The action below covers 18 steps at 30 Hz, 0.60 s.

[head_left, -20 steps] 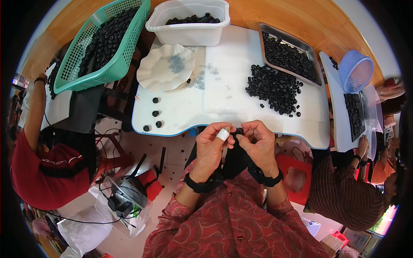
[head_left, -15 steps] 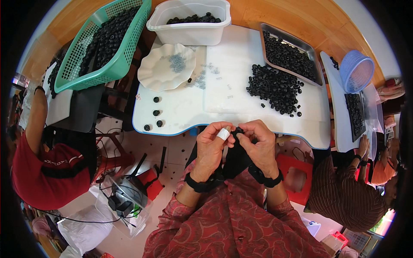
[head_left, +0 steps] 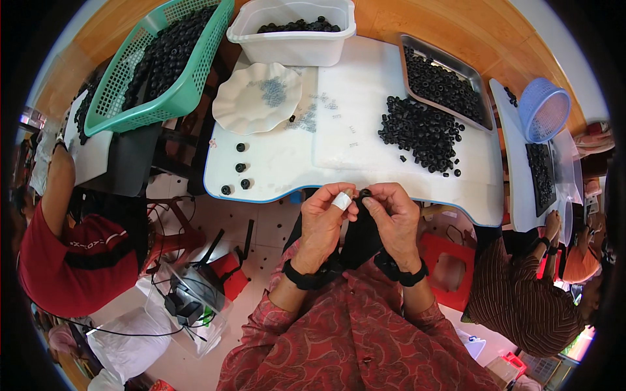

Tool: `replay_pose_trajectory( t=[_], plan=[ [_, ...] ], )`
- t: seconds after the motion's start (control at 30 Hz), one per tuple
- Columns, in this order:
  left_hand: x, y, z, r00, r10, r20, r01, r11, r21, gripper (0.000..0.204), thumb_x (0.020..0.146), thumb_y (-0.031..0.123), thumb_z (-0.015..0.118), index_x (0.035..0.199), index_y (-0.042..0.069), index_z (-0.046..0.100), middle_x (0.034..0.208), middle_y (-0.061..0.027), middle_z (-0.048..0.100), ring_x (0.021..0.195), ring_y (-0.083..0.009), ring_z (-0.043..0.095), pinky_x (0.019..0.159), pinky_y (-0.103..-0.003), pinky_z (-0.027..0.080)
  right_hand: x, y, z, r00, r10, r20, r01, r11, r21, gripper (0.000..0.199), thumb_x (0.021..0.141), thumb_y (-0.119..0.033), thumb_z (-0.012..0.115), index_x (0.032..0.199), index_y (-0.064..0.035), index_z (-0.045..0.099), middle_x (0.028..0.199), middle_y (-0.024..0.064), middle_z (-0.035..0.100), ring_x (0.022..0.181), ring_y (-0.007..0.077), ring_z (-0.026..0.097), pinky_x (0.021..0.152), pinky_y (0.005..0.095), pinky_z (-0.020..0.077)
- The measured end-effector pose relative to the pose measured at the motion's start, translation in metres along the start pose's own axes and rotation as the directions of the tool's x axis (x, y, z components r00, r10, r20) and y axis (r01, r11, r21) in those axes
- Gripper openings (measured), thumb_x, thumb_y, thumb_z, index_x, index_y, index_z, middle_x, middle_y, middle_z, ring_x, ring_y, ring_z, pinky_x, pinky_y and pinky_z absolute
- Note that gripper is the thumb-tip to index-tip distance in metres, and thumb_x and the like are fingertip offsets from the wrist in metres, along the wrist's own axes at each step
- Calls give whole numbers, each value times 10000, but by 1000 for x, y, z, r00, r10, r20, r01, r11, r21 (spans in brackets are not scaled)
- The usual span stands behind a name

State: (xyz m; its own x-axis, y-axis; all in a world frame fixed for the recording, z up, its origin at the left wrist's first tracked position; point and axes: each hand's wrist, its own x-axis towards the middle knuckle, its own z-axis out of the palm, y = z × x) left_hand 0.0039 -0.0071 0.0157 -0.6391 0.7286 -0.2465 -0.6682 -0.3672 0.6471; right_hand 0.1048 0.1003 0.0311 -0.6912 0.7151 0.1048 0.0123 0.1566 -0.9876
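Just beyond the table's near edge, over my lap, both hands are close together. My right hand [head_left: 398,220] pinches a small round black part [head_left: 365,193] between thumb and forefinger. Beside it, the fingers of my left hand [head_left: 319,225] are closed, their tips almost meeting the part. White tape [head_left: 342,199] wraps one left digit. Whatever the left fingertips hold, if anything, is too small to make out. Ahead on the white table [head_left: 280,176] lie a heap of small black parts [head_left: 417,133] and, at its left, several round black pieces [head_left: 240,167] standing apart.
A scalloped cream plate [head_left: 227,107] holds tiny grey coil-like pieces [head_left: 274,92], with more scattered beside it. Behind stand a white tub [head_left: 293,52], a green basket [head_left: 186,94] and a metal tray [head_left: 450,114], all with black parts. People sit at both sides.
The black part has turned in my right fingers and shows its round face more. Both hands remain close together. The view has shifted slightly, moving the table a little in the picture.
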Motion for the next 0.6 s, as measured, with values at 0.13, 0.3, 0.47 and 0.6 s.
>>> replay_pose_trajectory(
  t=[0.13, 0.3, 0.47, 0.6],
  plan=[
    [0, 1, 1, 1000, -2, 3, 2, 1000, -4, 177, 960, 63, 625, 1110, -27, 653, 992, -90, 676, 756, -112, 604, 655, -236, 489, 2, -8, 0, 996, -83, 24, 85, 992, -94, 180, 864, 71, 668, 1033, 16, 641, 988, 79, 644, 845, 113, 640, 724, 243, 524],
    [0, 2, 1, 1000, -2, -7, 2, 1000, 1, 187, 959, 65, 629, 1119, -28, 655, 990, -92, 678, 751, -107, 601, 653, -232, 488, 3, -14, 1, 985, -165, 39, 169, 975, -143, 184, 857, 81, 667, 1028, 17, 647, 998, 78, 639, 847, 121, 639, 745, 242, 522],
    [0, 1, 0, 1000, 18, -22, -17, 998, 63, 186, 959, 61, 629, 1119, -28, 660, 981, -83, 679, 750, -99, 600, 653, -228, 488, 0, -10, 2, 995, -95, 41, 98, 993, -71, 252, 840, 90, 669, 1077, 9, 645, 986, 80, 643, 858, 130, 655, 736, 243, 533],
    [-1, 3, 1, 999, 36, -35, -31, 989, 145, 180, 958, 63, 632, 1112, -23, 669, 971, -65, 682, 746, -89, 598, 651, -222, 486, 0, -10, 2, 991, -122, 51, 127, 986, -106, 281, 829, 81, 682, 1097, 6, 642, 974, 81, 651, 862, 130, 664, 733, 247, 544]
  ],
)
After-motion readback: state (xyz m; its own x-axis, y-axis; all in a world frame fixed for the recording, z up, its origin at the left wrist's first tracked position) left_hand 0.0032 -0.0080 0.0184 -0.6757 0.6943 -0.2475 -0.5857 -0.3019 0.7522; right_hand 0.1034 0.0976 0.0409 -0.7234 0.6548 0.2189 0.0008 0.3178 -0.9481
